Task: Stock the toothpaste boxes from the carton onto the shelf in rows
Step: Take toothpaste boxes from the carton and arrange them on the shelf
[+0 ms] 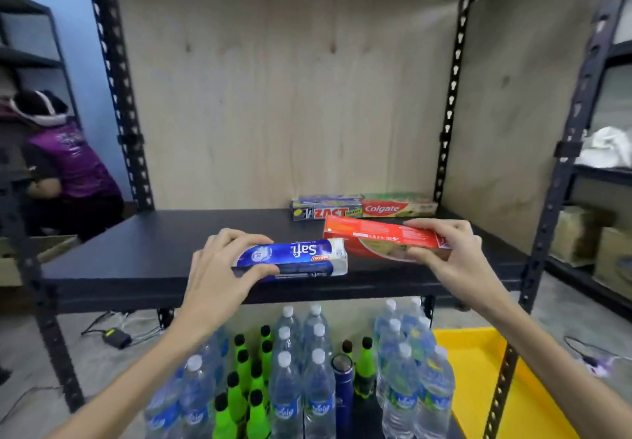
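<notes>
Two boxes in my grasp: left hand clasps the blue Safi box, right hand the red box. Both lie crosswise, just before the Zact box and Colgate box at the shelf rear; I judge my right hand nearer.

The person's left hand is bare. The right hand is bare too. Both arms show no sleeves.
</notes>
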